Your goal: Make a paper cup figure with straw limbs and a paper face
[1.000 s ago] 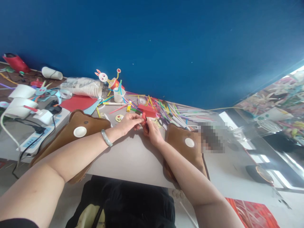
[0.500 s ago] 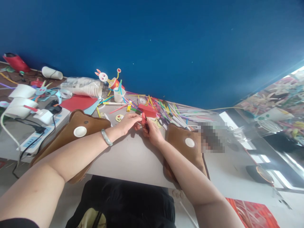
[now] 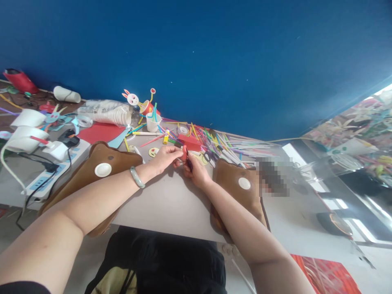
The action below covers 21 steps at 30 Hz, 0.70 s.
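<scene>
Near the middle of the table, my left hand pinches a small red piece that looks like paper. Close against it on the right, my right hand is closed around dark-handled scissors, whose blades are at the red piece and mostly hidden. Just behind both hands lies a larger folded red paper. A round yellow face cutout is on the table left of my fingers. A second pair of scissors rests to the right.
Brown cushions lie under my left forearm and right forearm. Many colored straws spread along the wall. A white cup with straws, a yellow glue stick, stacked paper cups and a power strip also stand about.
Both hands hold nearly the same place. The red piece and scissors have shifted only slightly between my fingers.
</scene>
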Each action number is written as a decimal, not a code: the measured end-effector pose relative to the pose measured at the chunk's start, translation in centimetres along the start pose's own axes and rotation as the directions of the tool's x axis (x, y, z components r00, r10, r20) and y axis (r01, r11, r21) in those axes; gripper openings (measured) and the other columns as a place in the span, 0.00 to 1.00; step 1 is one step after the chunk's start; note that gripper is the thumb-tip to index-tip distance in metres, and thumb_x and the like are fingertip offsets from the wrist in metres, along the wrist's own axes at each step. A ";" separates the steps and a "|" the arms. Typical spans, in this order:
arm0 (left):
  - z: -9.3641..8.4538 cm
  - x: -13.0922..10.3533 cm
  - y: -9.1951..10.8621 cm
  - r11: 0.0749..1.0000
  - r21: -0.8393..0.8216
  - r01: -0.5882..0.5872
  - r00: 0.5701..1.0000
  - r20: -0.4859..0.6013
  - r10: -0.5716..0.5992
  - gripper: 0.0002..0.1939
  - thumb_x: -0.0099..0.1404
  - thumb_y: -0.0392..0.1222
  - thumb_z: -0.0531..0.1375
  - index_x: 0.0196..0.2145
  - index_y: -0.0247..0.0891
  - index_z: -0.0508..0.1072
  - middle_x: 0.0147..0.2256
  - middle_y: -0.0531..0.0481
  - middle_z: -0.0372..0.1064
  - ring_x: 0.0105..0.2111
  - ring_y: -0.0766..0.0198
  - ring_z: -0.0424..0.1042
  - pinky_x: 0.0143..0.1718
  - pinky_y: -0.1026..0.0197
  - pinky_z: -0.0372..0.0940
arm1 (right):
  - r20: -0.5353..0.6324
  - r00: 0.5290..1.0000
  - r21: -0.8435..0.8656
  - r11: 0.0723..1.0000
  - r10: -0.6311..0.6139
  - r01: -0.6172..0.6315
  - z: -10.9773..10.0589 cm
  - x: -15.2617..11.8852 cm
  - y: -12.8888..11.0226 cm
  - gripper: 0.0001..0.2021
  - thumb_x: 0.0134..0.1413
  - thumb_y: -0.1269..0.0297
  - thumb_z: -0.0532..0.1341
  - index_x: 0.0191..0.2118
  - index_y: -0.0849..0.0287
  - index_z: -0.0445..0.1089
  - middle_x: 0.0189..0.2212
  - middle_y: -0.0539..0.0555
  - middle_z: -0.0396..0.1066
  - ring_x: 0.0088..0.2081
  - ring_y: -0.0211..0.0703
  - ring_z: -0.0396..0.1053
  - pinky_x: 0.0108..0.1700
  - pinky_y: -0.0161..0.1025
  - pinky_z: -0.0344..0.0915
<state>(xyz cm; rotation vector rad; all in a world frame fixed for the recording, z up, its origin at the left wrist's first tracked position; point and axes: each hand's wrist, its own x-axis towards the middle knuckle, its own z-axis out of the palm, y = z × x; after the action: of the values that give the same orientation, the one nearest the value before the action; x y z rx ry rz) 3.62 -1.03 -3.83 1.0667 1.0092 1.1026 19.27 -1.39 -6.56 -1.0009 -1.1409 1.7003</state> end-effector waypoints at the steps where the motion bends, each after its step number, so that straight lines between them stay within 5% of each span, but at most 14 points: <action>1: 0.0 0.0 0.0 1.000 0.003 0.001 1.000 -0.003 -0.001 0.07 0.58 0.39 0.62 0.25 0.33 0.73 0.18 0.53 0.68 0.18 0.70 0.67 0.20 0.67 0.61 | -0.001 1.000 -0.001 1.000 -0.002 0.001 0.0 0.0 0.0 0.24 0.57 0.38 0.60 0.28 0.57 0.64 0.16 0.43 0.52 0.16 0.28 0.41 0.18 0.31 0.37; 21: 0.2 0.0 0.1 1.000 -0.002 -0.005 0.999 -0.034 0.005 0.06 0.57 0.38 0.62 0.26 0.33 0.74 0.20 0.54 0.69 0.17 0.71 0.67 0.20 0.68 0.62 | 0.012 0.998 0.029 0.998 0.059 -0.059 -0.2 0.3 0.0 0.25 0.56 0.37 0.61 0.26 0.57 0.62 0.15 0.42 0.50 0.15 0.28 0.40 0.17 0.31 0.37</action>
<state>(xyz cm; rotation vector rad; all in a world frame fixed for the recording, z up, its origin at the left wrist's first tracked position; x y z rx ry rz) 3.76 -1.08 -3.74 1.0521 1.0326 1.1295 19.36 -1.10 -6.71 -1.0171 -1.1007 1.7659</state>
